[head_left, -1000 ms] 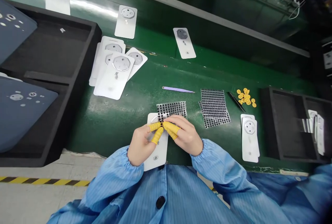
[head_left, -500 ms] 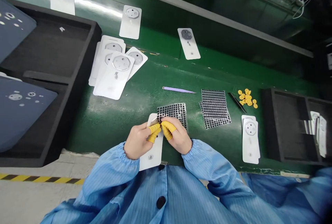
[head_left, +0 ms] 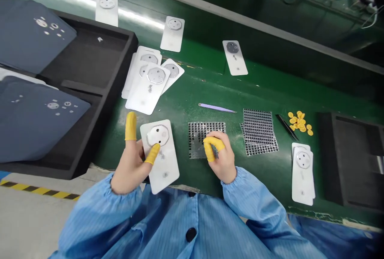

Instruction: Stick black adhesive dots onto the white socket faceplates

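Note:
My left hand (head_left: 132,163) holds a white phone back cover (head_left: 164,163), its thumb on the face beside the octagonal camera ring and some fingers hidden under the edge. The index finger points up, off the cover. Yellow finger cots sit on the thumb and index finger. Over the right part of a clear sheet of black dots (head_left: 195,153) is my right hand (head_left: 221,156), its cotted thumb and index finger curled together. Whether a dot is between those fingertips cannot be seen. Some spots on that sheet are bare.
Purple tweezers (head_left: 217,108) lie above the sheet. To the right are more dot sheets (head_left: 259,131), black tweezers (head_left: 287,127), loose yellow finger cots (head_left: 297,122) and stacked covers (head_left: 302,183). Black trays (head_left: 118,87) flank the bench. More covers (head_left: 147,95) lie at the upper left.
My hands have moved apart. The left one has carried the cover leftward, its index finger lifting. The right has moved right, over the dot sheet. The view has shifted too.

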Available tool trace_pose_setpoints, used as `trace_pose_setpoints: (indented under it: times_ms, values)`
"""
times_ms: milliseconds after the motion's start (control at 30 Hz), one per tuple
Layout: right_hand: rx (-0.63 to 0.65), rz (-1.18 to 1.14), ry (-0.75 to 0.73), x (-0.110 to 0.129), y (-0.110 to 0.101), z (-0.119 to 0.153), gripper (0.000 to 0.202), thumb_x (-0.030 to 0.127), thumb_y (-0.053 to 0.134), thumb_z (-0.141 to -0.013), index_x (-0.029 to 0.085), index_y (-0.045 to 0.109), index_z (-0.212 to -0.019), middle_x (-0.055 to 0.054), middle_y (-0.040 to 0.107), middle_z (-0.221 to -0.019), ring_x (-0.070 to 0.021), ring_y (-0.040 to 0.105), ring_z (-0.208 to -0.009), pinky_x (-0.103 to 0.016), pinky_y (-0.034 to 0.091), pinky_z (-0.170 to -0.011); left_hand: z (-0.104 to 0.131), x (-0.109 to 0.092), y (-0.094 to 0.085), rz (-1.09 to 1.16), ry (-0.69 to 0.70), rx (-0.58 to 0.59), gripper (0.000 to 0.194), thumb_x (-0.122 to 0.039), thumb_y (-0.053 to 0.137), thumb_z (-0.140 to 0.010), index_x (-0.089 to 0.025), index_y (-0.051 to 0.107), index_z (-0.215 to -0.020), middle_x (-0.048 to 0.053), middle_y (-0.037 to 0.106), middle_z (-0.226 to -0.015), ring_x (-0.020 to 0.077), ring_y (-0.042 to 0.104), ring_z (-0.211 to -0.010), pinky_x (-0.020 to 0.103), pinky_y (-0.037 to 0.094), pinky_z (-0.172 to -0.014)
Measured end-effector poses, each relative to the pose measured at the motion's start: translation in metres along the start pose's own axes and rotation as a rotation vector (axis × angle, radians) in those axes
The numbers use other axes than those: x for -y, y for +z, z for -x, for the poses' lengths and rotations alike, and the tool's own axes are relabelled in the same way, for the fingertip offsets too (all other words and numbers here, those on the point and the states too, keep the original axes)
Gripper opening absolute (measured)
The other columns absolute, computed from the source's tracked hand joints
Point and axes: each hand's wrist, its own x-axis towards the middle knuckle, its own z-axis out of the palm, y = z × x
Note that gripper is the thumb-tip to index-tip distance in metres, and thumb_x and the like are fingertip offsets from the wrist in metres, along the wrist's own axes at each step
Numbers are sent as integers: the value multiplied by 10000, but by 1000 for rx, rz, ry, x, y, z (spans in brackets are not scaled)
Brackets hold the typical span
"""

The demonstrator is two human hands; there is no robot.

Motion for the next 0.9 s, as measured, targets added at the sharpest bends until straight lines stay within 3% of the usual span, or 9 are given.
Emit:
trace_pose_setpoints:
  times_ms: [67, 233, 400, 567, 767, 900]
  values:
    - [13, 29, -61, 14, -4, -9, 289, 107, 551, -878, 215, 543, -1146, -73, 611, -1066, -175, 604, -991, -318, 537, -841, 8, -16, 9, 150, -52, 12, 651, -245, 620, -856, -175, 339, -1439, 15, 745, -696, 161, 680, -495, 207, 557, -454]
    - [125, 38, -249, 44, -15, -35, 287, 140, 433, -932, 220, 528, -1191, -62, 675, -1050, -174, 634, -1023, -338, 555, -882, 20, -40, 41, 83, 53, -15, 281, -132, 683, -775, -190, 691, -1050, -36, 730, -651, 115, 661, -516, 155, 534, -479]
    - [152, 210, -417, 48, -25, -29, 272, 156, 499, -897, 131, 569, -1159, -174, 628, -1229, -267, 482, -1301, -495, 474, -1032, 27, -36, 48, 106, 153, -90, 441, -64, 648, -788, -258, 646, -1184, -25, 769, -958, 114, 716, -697, 154, 563, -630]
    - [165, 194, -385, 46, -23, -21, 307, 173, 481, -896, 155, 556, -1194, -182, 469, -1423, -292, 430, -1344, -535, 488, -1012, 29, -33, 47, -14, 246, -133, 460, -52, 647, -755, -228, 631, -1180, 15, 757, -1040, 147, 733, -778, 175, 566, -674]
    - [185, 101, -348, 44, -25, -25, 413, 181, 474, -900, 123, 485, -1310, -195, 374, -1486, -321, 412, -1353, -564, 496, -1004, 24, -40, 46, -218, 348, -117, 134, -122, 597, -780, -177, 645, -892, 41, 756, -737, 162, 700, -563, 217, 532, -500]
    - [230, 66, -306, 44, -23, -22, 462, 170, 449, -912, 86, 425, -1367, -215, 317, -1510, -336, 365, -1380, -582, 464, -1037, 21, -39, 46, -319, 387, -141, 78, -133, 568, -776, -193, 611, -801, -3, 684, -560, 149, 657, -477, 217, 472, -423]
